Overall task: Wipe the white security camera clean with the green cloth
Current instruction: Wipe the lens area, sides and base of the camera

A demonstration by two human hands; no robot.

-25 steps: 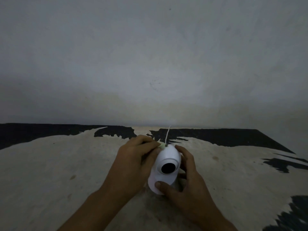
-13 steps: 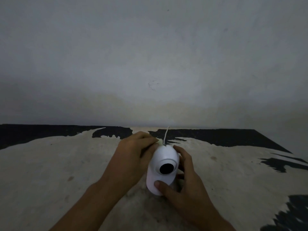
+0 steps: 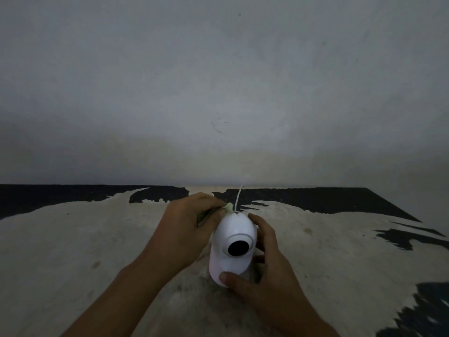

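Head cam, fwd-down, close over table (image 3: 73, 239)

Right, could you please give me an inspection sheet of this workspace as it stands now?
Surface: table with a worn pale top and black patches along the far edge and right side.
Job's things: white camera stands upright, lens toward the viewer; green cloth shows only as a small tip at the camera's upper back left.
Clutter: nothing seen.
Grippers: left hand closed on the cloth, pressing it to the camera; right hand holds the camera, thumb on its base.
Cables: thin white cable runs from behind the camera to the far edge.
Surroundings: bare grey wall, dim light.
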